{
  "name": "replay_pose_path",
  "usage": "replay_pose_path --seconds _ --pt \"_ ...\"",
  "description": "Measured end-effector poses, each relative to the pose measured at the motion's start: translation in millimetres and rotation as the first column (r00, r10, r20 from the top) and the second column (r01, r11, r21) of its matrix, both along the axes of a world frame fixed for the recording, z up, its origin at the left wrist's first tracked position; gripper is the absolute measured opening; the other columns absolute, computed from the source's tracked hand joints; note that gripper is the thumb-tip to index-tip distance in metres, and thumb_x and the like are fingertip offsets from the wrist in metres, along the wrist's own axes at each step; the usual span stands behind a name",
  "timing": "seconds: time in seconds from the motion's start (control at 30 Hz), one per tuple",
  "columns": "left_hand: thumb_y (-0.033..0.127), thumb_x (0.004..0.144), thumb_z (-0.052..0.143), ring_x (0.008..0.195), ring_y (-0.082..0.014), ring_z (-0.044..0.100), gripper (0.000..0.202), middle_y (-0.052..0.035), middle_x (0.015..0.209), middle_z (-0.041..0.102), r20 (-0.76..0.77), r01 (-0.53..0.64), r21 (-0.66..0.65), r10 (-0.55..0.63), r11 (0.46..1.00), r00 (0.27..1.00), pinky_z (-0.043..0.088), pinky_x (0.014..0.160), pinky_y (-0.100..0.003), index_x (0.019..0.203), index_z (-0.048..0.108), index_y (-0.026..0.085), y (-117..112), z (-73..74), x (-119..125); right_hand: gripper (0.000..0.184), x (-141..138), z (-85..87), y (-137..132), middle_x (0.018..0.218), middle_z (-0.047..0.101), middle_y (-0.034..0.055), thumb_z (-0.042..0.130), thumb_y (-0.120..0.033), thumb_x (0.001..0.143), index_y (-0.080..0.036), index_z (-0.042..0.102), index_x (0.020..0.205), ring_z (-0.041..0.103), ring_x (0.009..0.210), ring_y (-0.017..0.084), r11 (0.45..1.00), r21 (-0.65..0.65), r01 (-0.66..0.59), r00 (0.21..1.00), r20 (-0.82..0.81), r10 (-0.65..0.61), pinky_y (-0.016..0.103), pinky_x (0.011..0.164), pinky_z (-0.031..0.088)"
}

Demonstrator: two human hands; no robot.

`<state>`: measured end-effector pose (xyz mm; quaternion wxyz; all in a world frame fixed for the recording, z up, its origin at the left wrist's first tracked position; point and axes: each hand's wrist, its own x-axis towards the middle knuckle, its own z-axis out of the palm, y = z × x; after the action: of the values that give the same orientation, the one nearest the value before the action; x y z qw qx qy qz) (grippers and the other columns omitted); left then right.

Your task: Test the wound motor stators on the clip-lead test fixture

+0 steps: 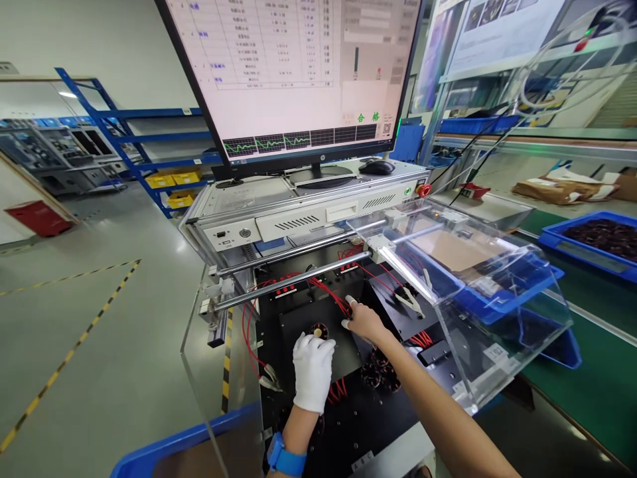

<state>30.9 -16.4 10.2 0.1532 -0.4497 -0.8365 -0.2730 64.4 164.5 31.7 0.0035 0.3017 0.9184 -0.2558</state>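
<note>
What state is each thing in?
Black-framed monitor: on, showing green traces.
Clear boxy plastic cover: away from both hands.
Rightmost blue plastic tray: loaded with small dark pieces.
White-gloved left hand: at dark ring-shaped part, grip unclear.
Right hand: at thin red wires, grip unclear.
Round red button: pressed or not, can't tell.

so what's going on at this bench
A person is working two-handed below a monitor. The gloved left hand is at a small round part on a black plate. The right hand, with white fingertip covers, is at the red wires; its exact grip isn't clear. More round parts sit near the right forearm.
</note>
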Motion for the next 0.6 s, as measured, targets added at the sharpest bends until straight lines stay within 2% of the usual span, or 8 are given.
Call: replay_pose_path --seconds 0.07,0.13,0.2,0.37,0.6 --pt "0.019 0.075 0.06 0.085 -0.0199 0.052 0.012 0.0007 0.076 0.064 0.059 -0.003 0.032 0.001 0.999 0.998 0.037 0.095 -0.043 0.08 0.068 0.027 -0.1 -2.2 -0.5 0.04 -6.0 2.5 -0.2 0.093 0.062 0.0101 0.061 -0.03 0.068 -0.016 0.057 0.105 0.058 0.087 0.024 0.986 -0.169 -0.004 0.998 -0.063 -0.007 0.03 0.074 0.041" --pt "0.02 0.075 0.06 0.087 -0.0196 0.052 0.011 0.0009 0.077 0.064 0.101 -0.012 0.051 0.007 0.999 0.995 0.036 0.095 -0.043 0.079 0.068 0.027 0.0 -5.0 -1.3 0.032 -15.7 1.9 -3.0 0.087 0.064 0.0076 0.058 -0.033 0.072 -0.016 0.058 0.099 0.059 0.082 0.021 0.92 -0.391 -0.039 0.982 -0.187 -0.038 0.028 0.071 0.043" --pt "0.02 0.075 0.06 0.089 -0.0196 0.053 0.011 0.0006 0.077 0.064 0.12 -0.028 0.054 0.021 0.998 0.993 0.035 0.096 -0.043 0.079 0.068 0.027 0.4 -6.9 -1.3 0.028 -26.6 -1.9 -9.2 0.083 0.064 0.0057 0.055 -0.033 0.074 -0.016 0.058 0.096 0.059 0.077 0.018 0.864 -0.502 -0.035 0.955 -0.271 -0.118 0.027 0.07 0.043" --pt "0.021 0.076 0.059 0.089 -0.0196 0.052 0.011 0.0008 0.073 0.063 0.127 -0.033 0.039 0.027 0.999 0.992 0.033 0.097 -0.043 0.077 0.068 0.028 1.5 -4.4 1.2 0.027 -44.0 -18.1 -25.2 0.09 0.063 0.0064 0.053 -0.027 0.072 -0.017 0.057 0.097 0.058 0.083 0.019 0.895 -0.417 0.157 0.897 -0.32 -0.306 0.029 0.077 0.042" --pt "0.021 0.076 0.059 0.09 -0.0205 0.053 0.011 -0.0002 0.073 0.063 0.125 -0.029 0.054 0.022 0.998 0.992 0.034 0.096 -0.045 0.077 0.068 0.028 0.1 -5.1 2.0 0.032 -45.3 -28.4 -25.4 0.087 0.064 0.0072 0.059 -0.033 0.067 -0.018 0.058 0.095 0.058 0.088 0.023 0.879 -0.436 0.193 0.884 -0.312 -0.349 0.032 0.078 0.043"
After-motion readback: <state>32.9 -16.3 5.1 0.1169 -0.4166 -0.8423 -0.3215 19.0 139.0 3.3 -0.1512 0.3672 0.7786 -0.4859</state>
